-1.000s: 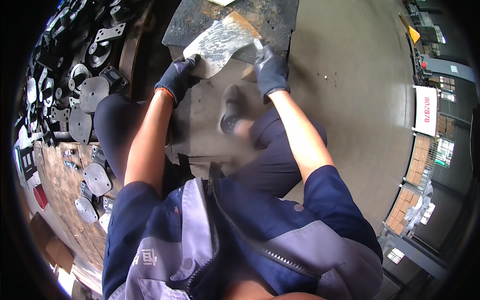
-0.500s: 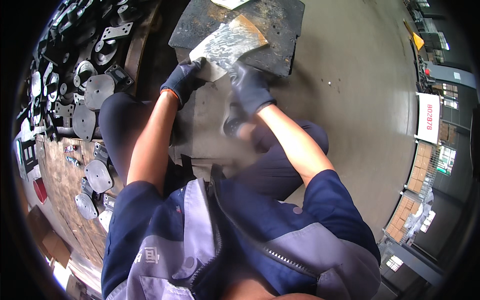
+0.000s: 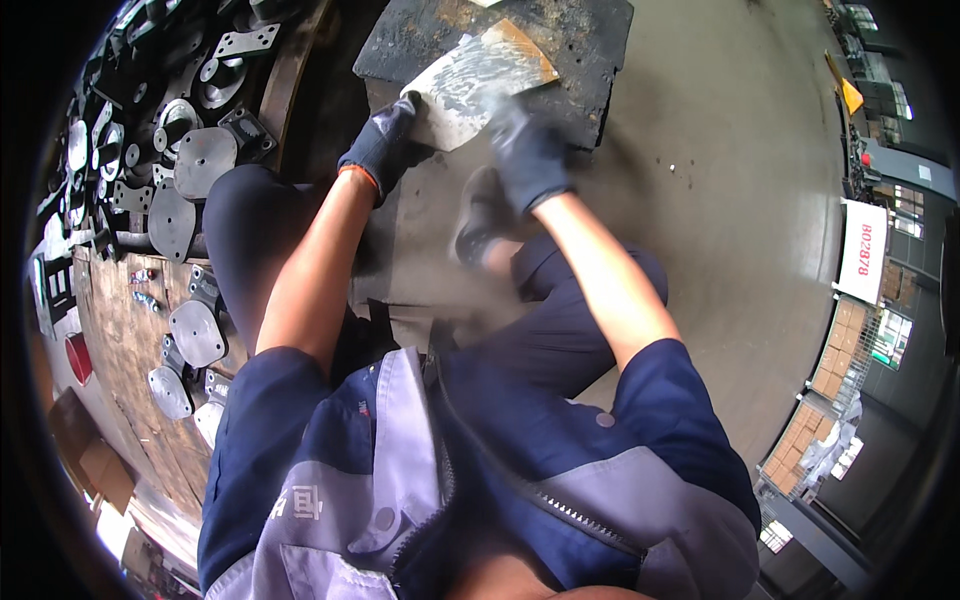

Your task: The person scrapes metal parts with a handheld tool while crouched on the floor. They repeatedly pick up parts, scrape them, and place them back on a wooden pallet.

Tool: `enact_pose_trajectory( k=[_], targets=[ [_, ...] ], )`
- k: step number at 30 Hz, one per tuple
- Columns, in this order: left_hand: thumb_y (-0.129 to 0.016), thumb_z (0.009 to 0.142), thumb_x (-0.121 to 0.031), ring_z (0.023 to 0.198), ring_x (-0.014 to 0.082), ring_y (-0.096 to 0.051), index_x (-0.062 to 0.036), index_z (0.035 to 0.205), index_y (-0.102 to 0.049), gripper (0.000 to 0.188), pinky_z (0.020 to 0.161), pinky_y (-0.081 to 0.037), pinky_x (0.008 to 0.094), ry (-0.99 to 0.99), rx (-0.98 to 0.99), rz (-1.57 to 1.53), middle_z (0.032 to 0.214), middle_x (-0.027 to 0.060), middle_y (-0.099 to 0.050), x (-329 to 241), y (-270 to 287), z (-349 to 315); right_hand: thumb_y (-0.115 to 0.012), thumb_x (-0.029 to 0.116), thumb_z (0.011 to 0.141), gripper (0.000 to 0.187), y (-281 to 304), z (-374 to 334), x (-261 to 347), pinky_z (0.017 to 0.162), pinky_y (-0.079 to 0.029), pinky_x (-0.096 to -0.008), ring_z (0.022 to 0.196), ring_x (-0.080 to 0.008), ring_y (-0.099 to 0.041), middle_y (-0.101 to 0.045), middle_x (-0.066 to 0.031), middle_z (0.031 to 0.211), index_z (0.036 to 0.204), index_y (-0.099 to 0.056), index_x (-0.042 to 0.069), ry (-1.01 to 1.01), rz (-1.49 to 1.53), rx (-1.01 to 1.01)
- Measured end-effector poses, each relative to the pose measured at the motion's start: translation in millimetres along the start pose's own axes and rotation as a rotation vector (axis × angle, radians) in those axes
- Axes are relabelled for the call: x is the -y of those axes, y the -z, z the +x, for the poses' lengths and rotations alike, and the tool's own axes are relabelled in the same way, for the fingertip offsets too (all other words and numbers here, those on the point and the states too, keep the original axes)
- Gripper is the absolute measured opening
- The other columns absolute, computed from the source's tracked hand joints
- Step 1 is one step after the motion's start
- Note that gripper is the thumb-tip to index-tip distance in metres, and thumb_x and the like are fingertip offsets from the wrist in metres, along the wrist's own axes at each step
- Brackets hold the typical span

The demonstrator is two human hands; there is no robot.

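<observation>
My right hand (image 3: 530, 155) has come in from the far right corner of the metal plate (image 3: 480, 85) to its near edge since a second ago, and half a second ago it was already on the way there. It is blurred now, so I cannot tell how far its gloved fingers are curled or whether they truly clamp the plate; they lie against the plate's near edge at least. My left hand (image 3: 385, 145) has stayed where it was, at the plate's near left corner, gloved fingers folded around that corner and closed on it.

The metal plate itself is a flat, mottled grey sheet with a rusty orange far corner, and it has kept its place. It lies on the dark slab (image 3: 590, 50), which reaches out beyond the plate on the far and right sides.

Just nearer than the plate, between my two forearms, my shoe (image 3: 478, 215) stands on the concrete floor (image 3: 720, 220). Well to the left of the plate, round metal discs (image 3: 200, 160) and other dark parts lie heaped on wooden boards (image 3: 120, 330).
</observation>
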State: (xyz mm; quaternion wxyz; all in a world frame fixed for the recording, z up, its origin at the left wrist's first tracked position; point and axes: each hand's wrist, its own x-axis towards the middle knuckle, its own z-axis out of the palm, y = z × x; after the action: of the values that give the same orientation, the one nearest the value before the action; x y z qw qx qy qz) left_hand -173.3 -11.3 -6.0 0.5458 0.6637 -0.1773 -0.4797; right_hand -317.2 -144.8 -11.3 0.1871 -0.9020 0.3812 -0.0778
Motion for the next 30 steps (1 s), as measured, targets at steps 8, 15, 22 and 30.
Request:
enact_pose_trajectory(
  k=[8, 15, 22, 30],
  targets=[
    [-0.051, 0.091, -0.038, 0.083, 0.0176, -0.059, -0.0015, 0.105, -0.055, 0.040, 0.069, -0.054, 0.0308, -0.134, 0.007, 0.304, 0.096, 0.0072, -0.059, 0, 5, 6, -0.047, 0.020, 0.090, 0.016, 19, -6, 7, 0.057, -0.047, -0.0380, 0.059, -0.0210, -0.057, -0.058, -0.0080, 0.067, 0.096, -0.057, 0.009, 0.001, -0.129, 0.113],
    [-0.047, 0.091, -0.045, 0.079, 0.0169, -0.060, -0.0045, 0.103, -0.058, 0.044, 0.067, -0.053, 0.0285, 0.025, -0.030, -0.058, 0.092, 0.0054, -0.060, 1, 3, -1, -0.048, 0.020, 0.090, 0.015, 27, 21, -14, 0.052, -0.044, -0.0378, 0.059, -0.0244, -0.060, -0.063, -0.0135, 0.073, 0.093, -0.059, 0.011, -0.038, -0.116, 0.047],
    [-0.046, 0.091, -0.048, 0.063, 0.0122, -0.052, -0.0099, 0.092, -0.059, 0.040, 0.053, -0.042, 0.0253, 0.140, -0.099, -0.257, 0.078, 0.0024, -0.057, -2, -5, -7, -0.050, 0.035, 0.088, 0.025, 41, 19, -5, 0.062, -0.049, -0.0446, 0.063, -0.0283, -0.064, -0.063, -0.0123, 0.068, 0.105, -0.060, 0.020, -0.146, -0.009, 0.047],
    [-0.052, 0.088, -0.046, 0.081, 0.0157, -0.059, -0.0089, 0.104, -0.059, 0.041, 0.065, -0.051, 0.0311, -0.032, -0.010, -0.088, 0.093, 0.0033, -0.059, 17, 7, 6, -0.057, 0.019, 0.080, 0.013, 43, 20, -2, 0.065, -0.051, -0.0418, 0.071, -0.0312, -0.064, -0.065, -0.0149, 0.079, 0.090, -0.061, 0.011, -0.195, -0.003, 0.073]
  ],
)
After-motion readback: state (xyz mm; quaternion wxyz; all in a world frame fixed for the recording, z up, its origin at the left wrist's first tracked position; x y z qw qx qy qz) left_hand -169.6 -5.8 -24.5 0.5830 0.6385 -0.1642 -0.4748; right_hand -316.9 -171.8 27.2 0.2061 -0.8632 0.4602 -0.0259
